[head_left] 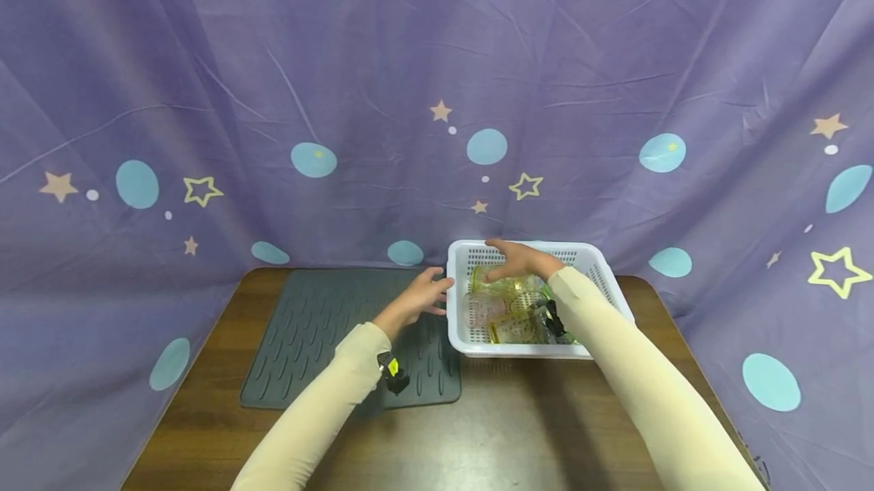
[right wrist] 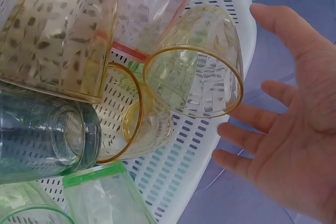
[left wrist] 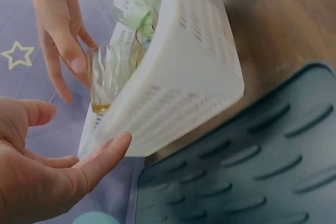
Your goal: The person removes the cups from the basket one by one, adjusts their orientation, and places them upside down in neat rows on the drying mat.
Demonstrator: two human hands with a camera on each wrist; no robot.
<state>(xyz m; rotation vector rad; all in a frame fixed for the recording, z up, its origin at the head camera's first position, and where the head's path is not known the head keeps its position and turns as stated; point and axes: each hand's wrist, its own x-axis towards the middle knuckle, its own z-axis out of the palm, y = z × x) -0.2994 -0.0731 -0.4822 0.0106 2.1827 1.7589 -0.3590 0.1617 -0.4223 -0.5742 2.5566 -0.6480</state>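
A white plastic basket point(head_left: 587, 248) holds several clear and tinted drinking glasses lying in different directions. My right hand point(head_left: 519, 259) is over its back left part, fingers spread. In the right wrist view, the right hand point(right wrist: 294, 114) is beside a clear glass with an amber rim point(right wrist: 231, 40); its fingertips are close to that rim, and I cannot tell whether they touch. My left hand point(head_left: 416, 297) is at the basket's left side with its fingers extended. In the left wrist view, the left hand point(left wrist: 52, 177) holds nothing, and its fingertips are near the basket wall point(left wrist: 168, 98).
A dark grey ridged drying mat point(head_left: 307, 339) lies on the wooden table point(head_left: 478, 430), left of the basket. Behind the table hangs a purple curtain point(head_left: 382, 210) with stars and blue ovals. In the basket are also a pink-rimmed glass point(right wrist: 152, 9), a bluish glass point(right wrist: 31, 129) and green-rimmed glasses point(right wrist: 100, 198).
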